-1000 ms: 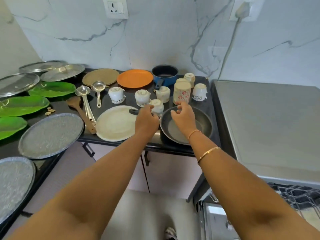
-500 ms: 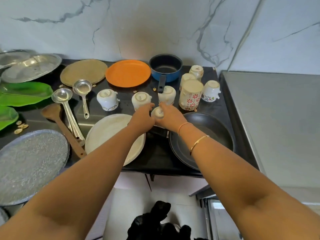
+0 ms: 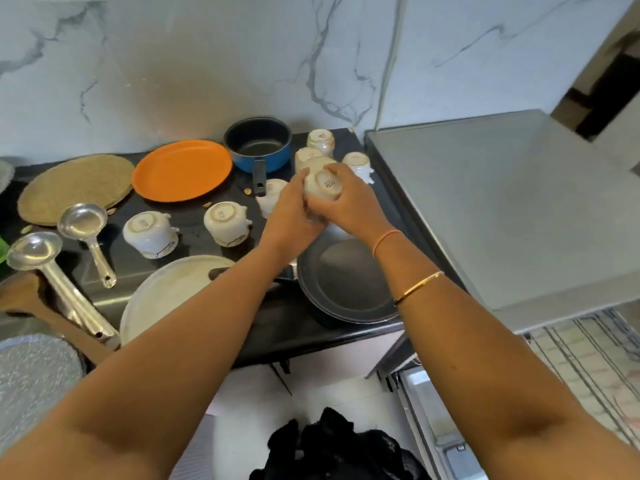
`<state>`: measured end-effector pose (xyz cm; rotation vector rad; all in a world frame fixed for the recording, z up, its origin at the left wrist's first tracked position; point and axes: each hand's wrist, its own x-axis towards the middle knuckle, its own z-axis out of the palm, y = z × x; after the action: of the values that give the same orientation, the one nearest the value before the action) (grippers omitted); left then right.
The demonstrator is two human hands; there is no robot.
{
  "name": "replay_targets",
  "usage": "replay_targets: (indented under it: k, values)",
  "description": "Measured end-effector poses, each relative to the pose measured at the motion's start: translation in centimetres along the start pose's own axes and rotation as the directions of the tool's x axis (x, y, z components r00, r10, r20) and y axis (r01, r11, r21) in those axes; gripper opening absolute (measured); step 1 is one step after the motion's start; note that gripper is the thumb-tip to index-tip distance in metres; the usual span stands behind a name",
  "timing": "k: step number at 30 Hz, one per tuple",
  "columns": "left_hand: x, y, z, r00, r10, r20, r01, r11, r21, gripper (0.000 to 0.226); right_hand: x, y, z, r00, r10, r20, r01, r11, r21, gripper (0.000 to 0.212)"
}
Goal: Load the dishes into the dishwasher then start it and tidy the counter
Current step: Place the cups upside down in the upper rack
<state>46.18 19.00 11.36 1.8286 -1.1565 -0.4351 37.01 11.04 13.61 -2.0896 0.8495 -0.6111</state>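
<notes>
Cup (image 3: 323,188) now raised off black counter (image 3: 192,216), left hand (image 3: 294,211), right hand (image 3: 350,206) clamped round it; marble wall (image 3: 207,64) behind

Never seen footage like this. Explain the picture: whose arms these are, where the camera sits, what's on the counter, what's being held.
No machine: a person wears a wide-angle camera on the head, looking down at their own arms. The left hand and right hand together grip one white cup, base toward the camera. On the black counter lie an orange plate, blue saucepan, dark frying pan, two ladles and more upturned cups. A dishwasher rack shows at lower right.
</notes>
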Motion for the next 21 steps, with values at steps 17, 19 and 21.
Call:
replay_targets:
  k: [17, 19, 21]
  values:
    - [-15.8, 15.9, 31.1, 0.98, 0.126, 0.153, -0.077, 0.953, -0.292, 0.069, -23.8, 16.0, -25.6, 0.933, 0.352, -0.079, -0.361, 0.911, -0.197, 0.059]
    - [-18.8, 16.4, 34.9, 0.966, 0.103, 0.239, -0.026, 0.952, -0.304, 0.068, -27.4, 18.7, -26.9, 0.899, 0.429, -0.086, -0.438, 0.879, -0.189, 0.054]
    - [-20.9, 16.4, 38.3, 0.93, 0.106, 0.352, -0.005, 0.961, -0.277, 0.066, -30.6, 21.6, -27.9, 0.863, 0.495, -0.096, -0.505, 0.846, -0.173, 0.05]
